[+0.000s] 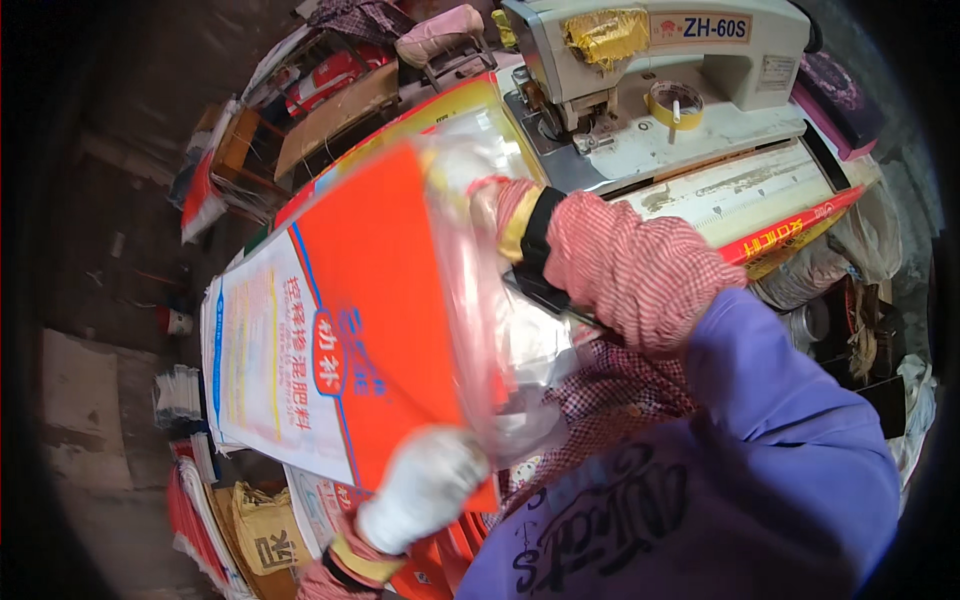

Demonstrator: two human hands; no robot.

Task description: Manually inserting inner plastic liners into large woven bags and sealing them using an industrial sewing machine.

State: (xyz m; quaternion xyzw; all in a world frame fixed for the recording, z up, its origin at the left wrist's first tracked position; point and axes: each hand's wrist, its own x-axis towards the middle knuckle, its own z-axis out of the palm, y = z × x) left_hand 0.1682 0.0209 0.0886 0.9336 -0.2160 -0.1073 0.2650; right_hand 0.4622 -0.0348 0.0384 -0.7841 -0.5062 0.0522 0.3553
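Observation:
A flat orange-red and white printed sack [395, 250] slants across the middle, with clear plastic film [475, 310] along its right edge. At the sack's near corner, my left hand [428, 482], in a white glove, is closed on the edge. My right hand [462, 172], gloved in white too, is at the far right corner. Motion blurs its fingers, but it appears closed on the sack's edge and film. Checked pink sleeve covers reach both wrists, and a dark band circles the right one. Beneath the sack lie more white printed sacks [212, 340], mostly hidden.
A grey-white industrial sewing machine [665, 60] stands at the far right, a yellow tape roll [675, 105] on its bed. A wooden stool [338, 118] and cloth bundles are at the far left. Folded sacks [265, 530] lie at the near left. A red-yellow printed sheet [790, 232] edges the machine table.

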